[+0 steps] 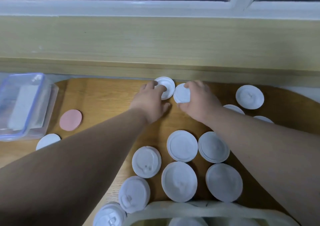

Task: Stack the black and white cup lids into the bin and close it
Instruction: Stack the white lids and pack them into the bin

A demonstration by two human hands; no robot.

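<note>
Head view, setting: a wooden surface [107, 101] seen from above, with many white cup lids lying on it. I cannot pick out a black lid for certain.
Left hand [152, 103]: reaches to the back edge, fingers [161, 87] laid across the top of the far lid [167, 84]. The thumb stays apart near the lid's near edge, so this looks like a touch and not yet a pinch.
Right hand [199, 101]: pinches the held lid [181, 94], fingers on its far rim and thumb under its near rim, tipping it up off the wood.
Relation: the two lids sit just beside each other, edges almost touching, between the hands.
Likely reason: the hands seem to be bringing the pair together to nest them, so that a stack rather than single lids goes to the bin.
Loose lids [181, 146]: a cluster lying flat nearer the body, not yet gathered.
Clear bin [52, 101]: at the far left, well apart from both hands. A blue-edged cover [20, 101] seems to rest on it.
Pink disc [71, 120]: flat beside the bin.
Pale container rim [190, 208]: at the bottom edge, with more lids inside.
</note>
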